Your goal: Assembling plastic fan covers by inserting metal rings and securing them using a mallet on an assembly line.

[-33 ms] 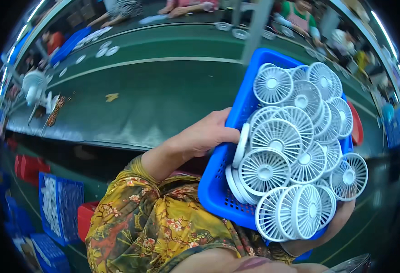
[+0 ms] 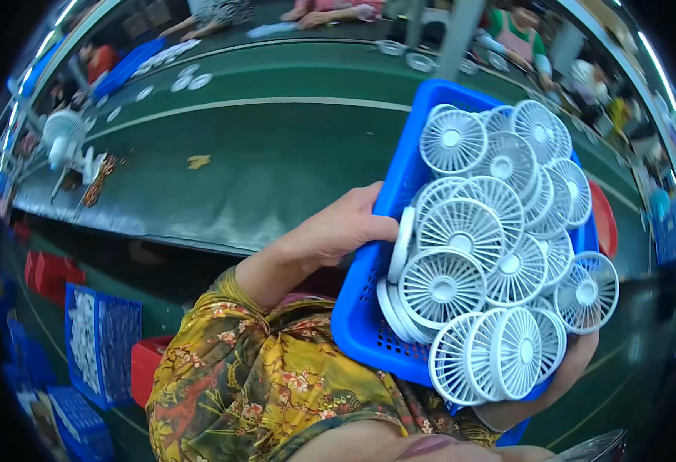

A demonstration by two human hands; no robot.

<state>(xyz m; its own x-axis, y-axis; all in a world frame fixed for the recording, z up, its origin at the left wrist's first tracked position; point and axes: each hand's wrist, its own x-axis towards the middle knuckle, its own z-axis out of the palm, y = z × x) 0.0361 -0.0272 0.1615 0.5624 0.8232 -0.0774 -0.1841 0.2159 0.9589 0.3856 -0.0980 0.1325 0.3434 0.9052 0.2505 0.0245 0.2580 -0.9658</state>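
A blue plastic basket (image 2: 351, 317), held tilted in front of my body, is heaped with round white slotted plastic pieces that look like small fan grilles (image 2: 442, 288). My left hand (image 2: 357, 223) grips the basket's left rim, its thumb over the edge beside a grille standing on its side. At the lower right, my right hand (image 2: 582, 353) holds the basket's other side; its fingers are hidden behind the basket and the grilles. One grille (image 2: 586, 292) juts out past the right rim, just above that hand. Several overlapping grilles lean over the near end.
Beyond the basket runs a green conveyor belt (image 2: 276, 165) with a yellowish scrap (image 2: 198, 162). A small fan (image 2: 64, 138) stands at its left. Blue crates (image 2: 118, 350) and red bins (image 2: 149, 369) sit lower left. A metal post (image 2: 452, 46) rises behind; co-workers sit across the belt.
The basket with its grilles sits slightly further left and higher in the picture, while the background has shifted a little to the right. Both hands keep their hold.
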